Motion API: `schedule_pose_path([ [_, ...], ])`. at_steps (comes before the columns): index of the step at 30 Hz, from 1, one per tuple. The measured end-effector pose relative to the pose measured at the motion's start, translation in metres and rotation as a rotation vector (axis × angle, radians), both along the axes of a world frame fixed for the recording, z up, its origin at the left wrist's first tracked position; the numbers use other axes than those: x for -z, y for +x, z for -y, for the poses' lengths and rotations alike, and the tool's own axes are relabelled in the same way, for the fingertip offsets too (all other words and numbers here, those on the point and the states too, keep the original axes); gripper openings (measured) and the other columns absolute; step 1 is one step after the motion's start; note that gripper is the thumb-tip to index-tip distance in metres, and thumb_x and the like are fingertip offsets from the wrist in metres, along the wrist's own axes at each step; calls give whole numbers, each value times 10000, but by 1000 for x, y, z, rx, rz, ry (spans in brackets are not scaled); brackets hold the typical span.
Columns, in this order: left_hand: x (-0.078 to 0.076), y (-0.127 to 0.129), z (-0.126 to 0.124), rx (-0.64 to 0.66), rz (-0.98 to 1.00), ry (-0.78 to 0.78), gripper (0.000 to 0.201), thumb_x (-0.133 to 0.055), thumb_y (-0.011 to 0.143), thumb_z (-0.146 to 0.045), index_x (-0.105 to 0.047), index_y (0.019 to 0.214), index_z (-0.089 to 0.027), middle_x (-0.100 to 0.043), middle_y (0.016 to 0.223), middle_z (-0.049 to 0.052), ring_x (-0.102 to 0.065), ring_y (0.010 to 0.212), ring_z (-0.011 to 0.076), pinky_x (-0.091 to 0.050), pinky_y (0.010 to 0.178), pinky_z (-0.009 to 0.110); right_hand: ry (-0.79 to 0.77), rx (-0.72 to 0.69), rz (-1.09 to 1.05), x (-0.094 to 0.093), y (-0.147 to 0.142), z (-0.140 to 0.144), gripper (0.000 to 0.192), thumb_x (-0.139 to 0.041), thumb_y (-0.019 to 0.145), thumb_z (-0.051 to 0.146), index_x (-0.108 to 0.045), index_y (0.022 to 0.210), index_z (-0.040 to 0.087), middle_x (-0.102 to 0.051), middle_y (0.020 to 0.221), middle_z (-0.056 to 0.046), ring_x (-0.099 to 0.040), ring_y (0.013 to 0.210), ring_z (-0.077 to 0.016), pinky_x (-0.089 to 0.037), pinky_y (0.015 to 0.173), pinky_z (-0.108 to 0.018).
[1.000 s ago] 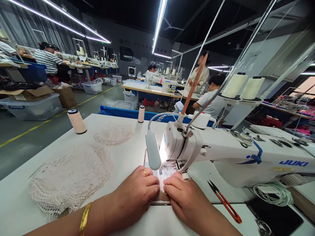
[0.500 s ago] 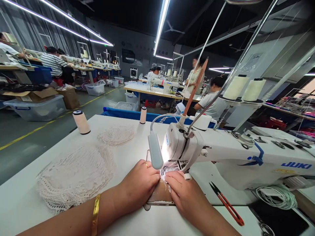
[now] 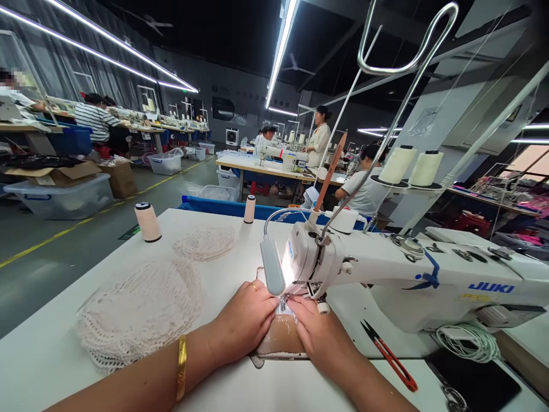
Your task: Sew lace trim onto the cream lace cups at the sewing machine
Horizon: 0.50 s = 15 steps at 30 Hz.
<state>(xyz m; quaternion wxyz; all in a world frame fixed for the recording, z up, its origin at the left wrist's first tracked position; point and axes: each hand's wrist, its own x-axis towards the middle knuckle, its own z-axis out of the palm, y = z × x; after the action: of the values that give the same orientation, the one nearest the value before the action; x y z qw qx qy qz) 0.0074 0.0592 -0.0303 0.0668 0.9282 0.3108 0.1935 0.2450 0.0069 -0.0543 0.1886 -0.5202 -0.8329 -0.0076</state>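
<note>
Left hand [image 3: 247, 319], right hand [image 3: 319, 327] on fabric [image 3: 283, 307], box [image 3: 80, 171] holding black material [image 3: 40, 161]

Sewing machine [image 3: 369, 257] is white, lettering blue. Fabric [image 3: 283, 309] under it reads white. Larger lace stack [image 3: 139, 312]: off-white, openwork edge. Nearer thread spool [image 3: 148, 223] shows pale peach, black ends. Snips [image 3: 395, 364]: orange-red handle, dark blades. Bracelet [image 3: 182, 367]: gold.

Room: dark ceiling [image 3: 223, 28], grey lettered wall [image 3: 244, 86] at back | Left: dark curtain [image 3: 98, 74], 2 slanting light tubes [image 3: 122, 46] | Floor [image 3: 38, 286]: grey, glossy, yellow line [image 3: 43, 243] | Furniture: white tabletop [image 3: 55, 343] in front, wood-edged tabletop [image 3: 234, 162] beyond | Right: window [image 3: 529, 157], pale orange glow
</note>
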Motion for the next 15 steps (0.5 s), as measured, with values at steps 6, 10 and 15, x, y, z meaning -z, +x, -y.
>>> schedule_pose_path([
  [6,2,0,4,-51,-56,-51,266,-473,1077,-137,-716,1142,-224,-750,1214,72,-653,1049,295,-496,922,446,-14,-25,-101,-9,-8,-1,620,-467,933,36,-722,1450,263,-719,1482,-70,-704,1259,-256,-580,1081,-360],
  [10,12,-3,3,-65,-38,-4,246,-516,1055,-125,-711,1165,-227,-746,1264,70,-642,1093,305,-484,983,468,60,-79,-98,1,-7,-10,566,-508,920,58,-746,1389,269,-722,1486,-68,-699,1287,-248,-548,1097,-323],
  [15,34,-6,-11,-84,-47,67,180,-637,1007,-181,-707,1162,-239,-756,1244,56,-649,1106,310,-498,938,441,190,-78,20,15,-6,-26,589,-577,792,22,-779,1278,287,-805,1351,-7,-775,1150,-218,-577,987,-234],
])
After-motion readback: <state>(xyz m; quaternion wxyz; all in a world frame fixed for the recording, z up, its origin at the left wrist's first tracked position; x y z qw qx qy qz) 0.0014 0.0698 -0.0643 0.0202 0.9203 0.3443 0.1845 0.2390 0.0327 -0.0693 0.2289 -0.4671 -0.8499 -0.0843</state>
